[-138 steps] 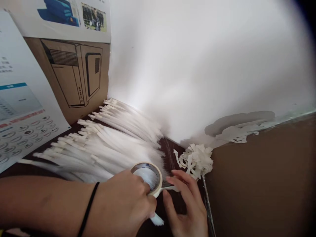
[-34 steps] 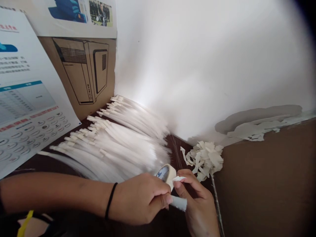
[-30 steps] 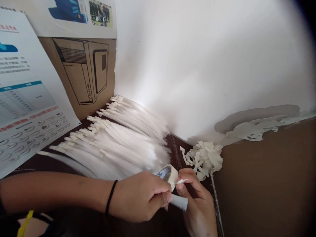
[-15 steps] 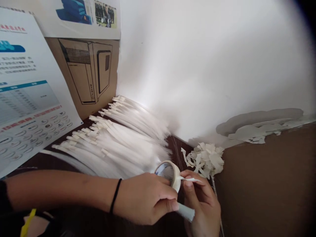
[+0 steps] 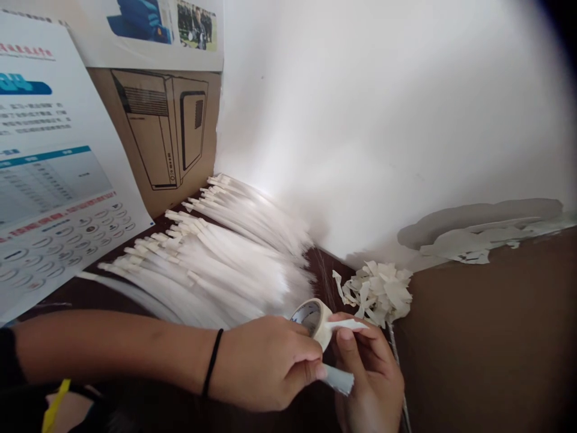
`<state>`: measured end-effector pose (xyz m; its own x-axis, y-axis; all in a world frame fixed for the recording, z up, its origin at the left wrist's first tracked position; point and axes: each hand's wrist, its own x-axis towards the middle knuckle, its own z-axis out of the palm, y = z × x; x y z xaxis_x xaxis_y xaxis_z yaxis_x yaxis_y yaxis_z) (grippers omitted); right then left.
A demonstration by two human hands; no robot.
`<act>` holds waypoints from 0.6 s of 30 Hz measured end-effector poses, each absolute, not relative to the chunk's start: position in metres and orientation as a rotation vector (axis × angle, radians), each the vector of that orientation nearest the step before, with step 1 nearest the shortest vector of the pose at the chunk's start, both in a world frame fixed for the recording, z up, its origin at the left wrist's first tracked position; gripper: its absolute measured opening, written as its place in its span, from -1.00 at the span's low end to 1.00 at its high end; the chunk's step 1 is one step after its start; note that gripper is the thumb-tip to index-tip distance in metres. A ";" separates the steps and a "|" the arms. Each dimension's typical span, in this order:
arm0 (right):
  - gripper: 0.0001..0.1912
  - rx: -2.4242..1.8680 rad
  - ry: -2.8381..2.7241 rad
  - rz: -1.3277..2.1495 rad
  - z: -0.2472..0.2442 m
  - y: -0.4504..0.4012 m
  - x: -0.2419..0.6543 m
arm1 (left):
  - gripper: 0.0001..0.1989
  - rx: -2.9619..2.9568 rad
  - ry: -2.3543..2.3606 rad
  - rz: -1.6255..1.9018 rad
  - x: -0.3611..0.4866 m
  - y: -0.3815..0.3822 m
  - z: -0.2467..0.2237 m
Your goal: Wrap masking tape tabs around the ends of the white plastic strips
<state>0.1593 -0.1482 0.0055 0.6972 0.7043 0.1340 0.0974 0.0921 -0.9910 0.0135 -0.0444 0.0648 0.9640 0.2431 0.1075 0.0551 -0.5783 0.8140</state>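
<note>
My left hand is closed round a roll of cream masking tape and a short grey piece with a jagged end, which sticks out past the thumb. A pale tape end runs from the roll to my right hand, whose thumb and fingers pinch it. Behind the hands lie several bundles of white translucent fibres, their left ends wrapped in cream tape. Fingers hide part of the roll.
A heap of crumpled tape scraps sits beyond my right hand. Printed paper and a cardboard panel stand at the left. A white wall rises behind, with peeling paint at its lower right.
The tape roll has tilted and shifted slightly down and right. The tape end between roll and right hand now shows wider. The grey piece has moved slightly up.
</note>
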 end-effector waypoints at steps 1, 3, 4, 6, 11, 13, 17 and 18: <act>-0.79 -1.426 -0.694 0.526 0.006 -0.148 0.159 | -0.76 2.184 0.210 0.262 0.014 -0.044 0.065; -0.76 -1.425 -0.668 0.536 0.007 -0.147 0.157 | -0.75 2.199 0.207 0.277 0.014 -0.045 0.065; -0.75 -1.429 -0.649 0.538 0.008 -0.146 0.156 | -0.74 2.205 0.201 0.283 0.014 -0.045 0.065; -0.72 -1.439 -0.575 0.532 0.009 -0.145 0.156 | -0.74 2.216 0.175 0.280 0.013 -0.045 0.063; -0.61 -1.517 -0.321 0.459 0.008 -0.145 0.160 | -0.83 2.279 0.054 0.225 0.013 -0.047 0.053; -0.64 -1.564 -0.376 0.374 0.007 -0.147 0.161 | -0.83 2.331 0.092 0.228 0.014 -0.047 0.050; -0.93 -1.396 -0.781 0.183 0.018 -0.150 0.152 | -0.78 2.425 0.240 0.143 0.016 -0.047 0.053; -0.98 -1.317 -0.878 0.153 0.023 -0.150 0.149 | -0.77 2.433 0.265 0.124 0.016 -0.047 0.054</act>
